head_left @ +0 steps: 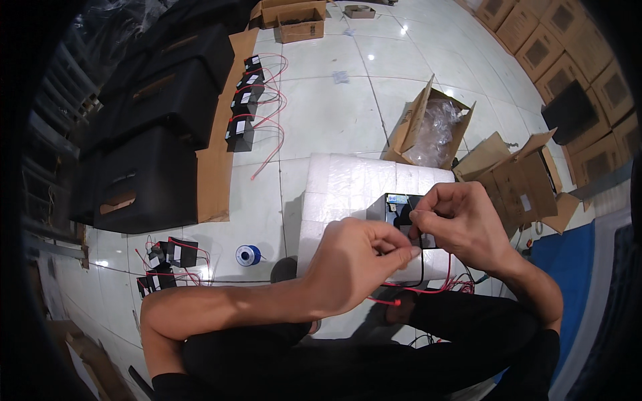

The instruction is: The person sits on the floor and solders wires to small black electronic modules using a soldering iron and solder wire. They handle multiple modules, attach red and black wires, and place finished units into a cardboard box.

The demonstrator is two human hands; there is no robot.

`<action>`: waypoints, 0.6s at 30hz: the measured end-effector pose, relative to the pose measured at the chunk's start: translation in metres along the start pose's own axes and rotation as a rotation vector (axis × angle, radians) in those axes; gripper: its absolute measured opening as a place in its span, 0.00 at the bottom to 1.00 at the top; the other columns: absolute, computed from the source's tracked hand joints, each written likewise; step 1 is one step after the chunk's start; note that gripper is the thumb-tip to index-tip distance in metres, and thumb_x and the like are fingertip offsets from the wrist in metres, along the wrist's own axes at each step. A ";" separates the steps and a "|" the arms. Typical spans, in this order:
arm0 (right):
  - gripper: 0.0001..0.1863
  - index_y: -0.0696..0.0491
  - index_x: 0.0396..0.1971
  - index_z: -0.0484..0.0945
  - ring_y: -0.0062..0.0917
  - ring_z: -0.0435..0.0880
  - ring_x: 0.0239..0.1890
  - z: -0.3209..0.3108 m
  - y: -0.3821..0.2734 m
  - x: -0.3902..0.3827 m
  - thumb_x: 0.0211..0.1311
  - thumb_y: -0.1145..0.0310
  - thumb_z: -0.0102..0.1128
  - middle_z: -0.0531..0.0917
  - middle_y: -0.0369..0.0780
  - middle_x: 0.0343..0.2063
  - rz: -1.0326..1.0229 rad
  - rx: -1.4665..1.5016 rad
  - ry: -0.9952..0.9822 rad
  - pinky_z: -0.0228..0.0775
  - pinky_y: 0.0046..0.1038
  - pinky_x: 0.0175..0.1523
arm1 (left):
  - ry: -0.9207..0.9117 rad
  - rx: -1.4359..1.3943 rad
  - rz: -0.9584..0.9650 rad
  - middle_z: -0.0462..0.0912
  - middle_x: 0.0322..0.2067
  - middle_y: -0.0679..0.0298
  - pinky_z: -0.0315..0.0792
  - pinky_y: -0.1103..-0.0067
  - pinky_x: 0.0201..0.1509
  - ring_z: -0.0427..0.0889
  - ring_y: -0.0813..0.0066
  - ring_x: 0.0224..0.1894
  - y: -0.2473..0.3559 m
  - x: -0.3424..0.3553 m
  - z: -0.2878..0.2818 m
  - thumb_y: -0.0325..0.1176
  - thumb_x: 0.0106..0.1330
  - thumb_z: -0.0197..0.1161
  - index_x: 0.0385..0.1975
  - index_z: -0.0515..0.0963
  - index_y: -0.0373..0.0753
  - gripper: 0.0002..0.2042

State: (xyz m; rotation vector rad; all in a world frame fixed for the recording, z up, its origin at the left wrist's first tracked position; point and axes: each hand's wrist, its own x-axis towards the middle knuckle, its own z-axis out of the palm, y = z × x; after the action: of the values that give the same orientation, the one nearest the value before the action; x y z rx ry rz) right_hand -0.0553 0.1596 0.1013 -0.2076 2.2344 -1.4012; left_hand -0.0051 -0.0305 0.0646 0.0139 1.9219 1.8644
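Black box-shaped battery (400, 217) atop white foam block (341, 180), under right hand (463, 217); left hand (358, 262) alongside. Both pinched nearly closed; contents unclear.

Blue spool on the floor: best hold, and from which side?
Probably the outer rim of the blue spool, pinched at opposite edges, coming from above: its round, pale-labelled end appears to face up.

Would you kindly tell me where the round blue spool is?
In the head view, left of centre, the blue spool lies on white floor tiles, between small black boxes and the white foam block.
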 end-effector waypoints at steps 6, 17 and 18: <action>0.11 0.65 0.26 0.82 0.11 0.74 0.19 0.004 -0.007 0.004 0.60 0.70 0.65 0.82 0.36 0.19 -0.026 -0.096 0.078 0.63 0.18 0.24 | 0.279 0.391 0.182 0.79 0.48 0.52 0.74 0.74 0.51 0.78 0.69 0.51 -0.015 0.004 -0.010 0.39 0.55 0.77 0.60 0.70 0.34 0.34; 0.11 0.64 0.19 0.79 0.12 0.72 0.19 0.009 -0.019 0.010 0.52 0.70 0.64 0.78 0.36 0.14 0.012 -0.233 0.129 0.64 0.22 0.24 | 0.140 0.415 0.202 0.74 0.58 0.41 0.68 0.64 0.67 0.73 0.47 0.63 -0.027 0.008 -0.008 0.42 0.56 0.76 0.66 0.62 0.31 0.41; 0.11 0.63 0.19 0.79 0.12 0.72 0.19 0.009 -0.020 0.010 0.53 0.70 0.65 0.79 0.35 0.15 0.010 -0.227 0.117 0.64 0.21 0.24 | 0.140 0.413 0.207 0.74 0.58 0.41 0.68 0.64 0.67 0.73 0.47 0.63 -0.027 0.008 -0.008 0.42 0.56 0.76 0.66 0.62 0.31 0.41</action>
State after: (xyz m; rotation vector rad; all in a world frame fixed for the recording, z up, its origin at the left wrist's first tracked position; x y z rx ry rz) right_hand -0.0618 0.1394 0.1122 -0.1943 2.4872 -1.1794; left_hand -0.0071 -0.0381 0.0363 0.2251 2.4537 1.5896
